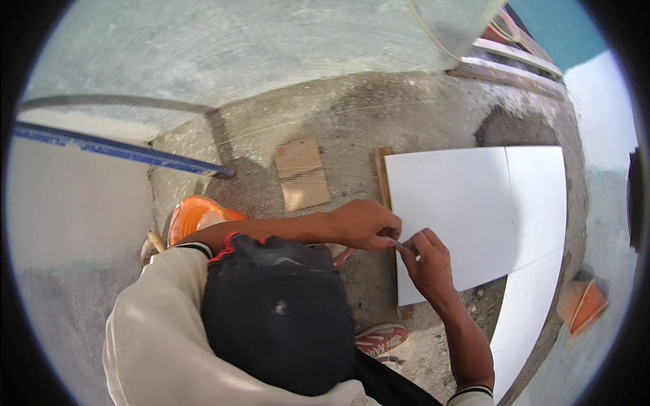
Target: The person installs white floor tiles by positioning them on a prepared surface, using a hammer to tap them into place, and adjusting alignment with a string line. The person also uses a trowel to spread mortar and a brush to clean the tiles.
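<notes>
My left hand (pixel 365 225) and my right hand (pixel 428 262) meet fingertip to fingertip over the near left edge of a large white panel (pixel 447 203). Both are closed in a pinch, and a thin, small thing shows between the fingers, too fine to name. A narrow wooden strip (pixel 384 177) lies along the panel's left edge. Left of it, a flat brown piece (pixel 302 193) rests on the ground with thin string (pixel 305 175) wound around its middle. A dark cap (pixel 277 311) with a red edge covers much of the lower middle.
An orange container (pixel 186 218) stands at left, below a blue bar (pixel 122 149) reaching from the wall. Another white panel (pixel 525 325) lies at lower right, beside an orange object (pixel 583 308). Boards (pixel 508 73) lie at the far right. A reddish shoe (pixel 382 338) is on the rough floor.
</notes>
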`<state>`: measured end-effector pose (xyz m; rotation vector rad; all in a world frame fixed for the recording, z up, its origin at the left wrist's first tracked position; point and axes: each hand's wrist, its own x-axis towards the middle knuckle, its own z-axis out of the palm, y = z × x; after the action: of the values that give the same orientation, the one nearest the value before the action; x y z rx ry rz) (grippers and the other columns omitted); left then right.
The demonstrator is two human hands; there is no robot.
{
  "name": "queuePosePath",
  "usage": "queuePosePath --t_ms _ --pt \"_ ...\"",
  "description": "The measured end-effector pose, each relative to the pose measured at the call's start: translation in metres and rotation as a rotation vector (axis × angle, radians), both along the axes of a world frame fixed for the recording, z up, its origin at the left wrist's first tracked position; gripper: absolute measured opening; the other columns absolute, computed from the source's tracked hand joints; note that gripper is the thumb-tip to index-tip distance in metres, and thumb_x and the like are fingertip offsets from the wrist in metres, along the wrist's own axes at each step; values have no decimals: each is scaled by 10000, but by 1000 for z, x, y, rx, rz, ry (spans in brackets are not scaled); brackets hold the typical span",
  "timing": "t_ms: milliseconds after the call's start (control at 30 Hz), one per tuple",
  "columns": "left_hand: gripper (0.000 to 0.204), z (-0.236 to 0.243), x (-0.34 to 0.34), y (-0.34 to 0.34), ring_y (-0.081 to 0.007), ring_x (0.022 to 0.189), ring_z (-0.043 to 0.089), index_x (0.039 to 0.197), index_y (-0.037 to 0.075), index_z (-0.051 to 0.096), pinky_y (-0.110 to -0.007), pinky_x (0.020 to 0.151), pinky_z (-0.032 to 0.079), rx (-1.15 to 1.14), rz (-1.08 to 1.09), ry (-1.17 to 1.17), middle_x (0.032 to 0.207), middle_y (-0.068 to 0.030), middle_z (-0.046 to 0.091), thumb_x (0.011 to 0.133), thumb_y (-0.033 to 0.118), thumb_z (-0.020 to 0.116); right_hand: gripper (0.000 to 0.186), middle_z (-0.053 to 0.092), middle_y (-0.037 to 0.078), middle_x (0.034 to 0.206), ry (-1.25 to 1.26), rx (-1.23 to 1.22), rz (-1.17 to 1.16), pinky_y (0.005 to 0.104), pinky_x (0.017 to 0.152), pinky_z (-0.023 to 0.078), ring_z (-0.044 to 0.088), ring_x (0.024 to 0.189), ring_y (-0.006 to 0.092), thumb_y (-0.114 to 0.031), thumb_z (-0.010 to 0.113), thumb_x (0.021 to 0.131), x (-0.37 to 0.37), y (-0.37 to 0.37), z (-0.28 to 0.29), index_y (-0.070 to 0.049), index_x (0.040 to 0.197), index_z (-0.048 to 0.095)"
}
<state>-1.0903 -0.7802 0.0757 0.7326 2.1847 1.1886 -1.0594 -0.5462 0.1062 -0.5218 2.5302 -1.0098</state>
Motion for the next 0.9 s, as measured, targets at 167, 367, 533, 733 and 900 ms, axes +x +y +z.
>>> queuePosePath --t_ms 167,367,533,733,900 --pt "159 1 1 4 -310 872 686 1005 97 707 -443 755 529 -3 -40 89 921 -93 697 909 223 722 168 653 155 936 -104 -43 25 453 751 528 665 853 366 -155 729 925 -1 7 4 -8 983 671" --pt "139 5 -1 10 -322 908 680 991 98 710 -446 777 541 63 -61 254 938 -95 690 892 196 723 166 668 167 960 -183 -116 -35 462 797 524 668 895 368 -165 699 943 -3 11 8 1 944 693" --pt "171 8 -4 11 -304 909 683 1035 90 715 -425 784 539 10 -52 189 940 -101 699 882 149 762 164 661 176 945 -73 -90 -18 471 773 512 652 876 371 -161 715 916 -5 14 3 -1 911 681" --pt "394 3 -12 12 -233 1097 682 1267 106 679 -391 916 540 104 48 -129 1147 -70 713 898 177 797 142 674 149 871 -128 -195 -190 397 743 523 662 799 291 -126 747 904 -8 20 3 7 903 698" --pt "539 2 -20 17 -191 1190 635 1407 66 593 -383 995 513 317 65 -259 1279 -55 670 924 185 801 199 732 117 950 -288 -266 -355 354 770 534 682 835 206 -198 737 959 -11 24 14 -6 1015 739"
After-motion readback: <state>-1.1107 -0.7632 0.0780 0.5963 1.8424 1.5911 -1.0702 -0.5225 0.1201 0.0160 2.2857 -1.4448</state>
